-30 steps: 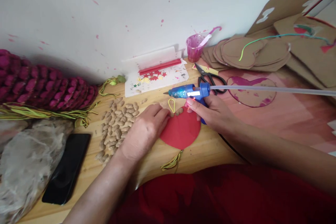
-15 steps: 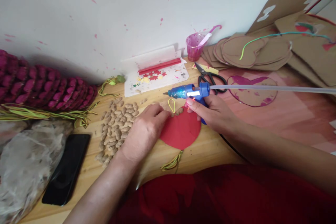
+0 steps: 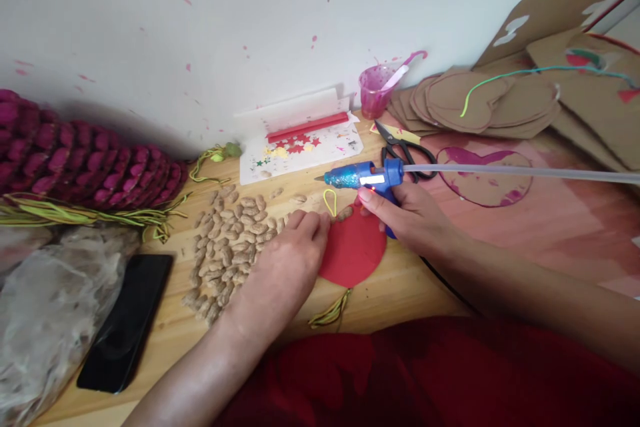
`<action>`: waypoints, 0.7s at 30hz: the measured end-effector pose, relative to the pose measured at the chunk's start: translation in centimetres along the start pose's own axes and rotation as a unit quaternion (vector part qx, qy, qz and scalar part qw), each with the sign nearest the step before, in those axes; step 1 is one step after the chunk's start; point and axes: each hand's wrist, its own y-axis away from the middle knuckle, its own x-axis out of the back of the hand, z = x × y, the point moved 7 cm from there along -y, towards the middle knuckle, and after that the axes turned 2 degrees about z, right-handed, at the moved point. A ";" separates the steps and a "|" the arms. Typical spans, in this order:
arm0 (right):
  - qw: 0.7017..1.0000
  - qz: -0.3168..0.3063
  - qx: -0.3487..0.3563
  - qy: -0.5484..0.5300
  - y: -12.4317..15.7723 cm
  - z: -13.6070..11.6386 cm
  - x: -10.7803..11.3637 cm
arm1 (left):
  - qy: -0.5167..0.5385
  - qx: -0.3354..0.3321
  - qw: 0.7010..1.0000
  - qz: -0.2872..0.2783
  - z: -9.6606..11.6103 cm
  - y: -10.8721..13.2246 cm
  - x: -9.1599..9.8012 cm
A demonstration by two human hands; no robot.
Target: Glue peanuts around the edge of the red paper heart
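Observation:
My right hand (image 3: 403, 213) grips a blue hot glue gun (image 3: 370, 177), its nozzle pointing left and a long clear glue stick (image 3: 500, 172) running out of its back. Below the gun lies a red rounded cutout (image 3: 353, 253) with a yellow string loop (image 3: 329, 201) at its top and a yellow-green tassel (image 3: 333, 310) at its bottom. One peanut (image 3: 345, 213) rests on its upper edge. My left hand (image 3: 293, 253) is closed, fingertips down at the cutout's upper left; whatever they pinch is hidden. A spread of peanuts (image 3: 225, 253) lies left of that hand.
Scissors (image 3: 403, 147), a stained plastic cup (image 3: 375, 90) and white paper with small stars (image 3: 300, 147) stand toward the wall. Cardboard shapes (image 3: 465, 97) are stacked at right. At left are a black phone (image 3: 127, 320), a plastic bag (image 3: 55, 320) and magenta decorations (image 3: 90, 160).
My left hand has shifted slightly over the cutout's left side, covering more of it. The glue gun stays in my right hand, hardly moved; the whole view has shifted a little.

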 end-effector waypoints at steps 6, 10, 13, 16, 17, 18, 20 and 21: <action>1.000 0.003 0.003 0.014 0.1 0.1 0.0 | -0.039 -0.014 0.999 0.021 0.4 0.0 0.0; 1.000 0.005 0.009 0.004 0.0 -0.1 0.0 | -0.058 -0.015 0.998 0.037 0.6 0.1 0.2; 1.000 0.007 0.010 -0.002 0.0 0.0 0.0 | -0.064 -0.014 0.997 0.037 0.7 0.1 0.2; 1.000 0.005 0.011 -0.005 0.0 0.2 -0.1 | -0.069 -0.017 0.997 0.041 0.7 0.1 0.2; 1.000 0.005 0.012 -0.005 0.0 0.2 -0.2 | -0.071 -0.017 0.996 0.044 0.7 0.1 0.2; 1.000 0.005 0.013 -0.005 0.0 0.2 -0.2 | -0.072 -0.018 0.996 0.046 0.7 0.1 0.3; 1.000 0.007 0.015 -0.003 0.0 0.2 -0.2 | -0.074 -0.016 0.996 0.045 0.7 0.1 0.4; 1.000 0.008 0.016 -0.002 0.0 0.2 -0.2 | -0.073 -0.015 0.996 0.041 0.7 0.1 0.4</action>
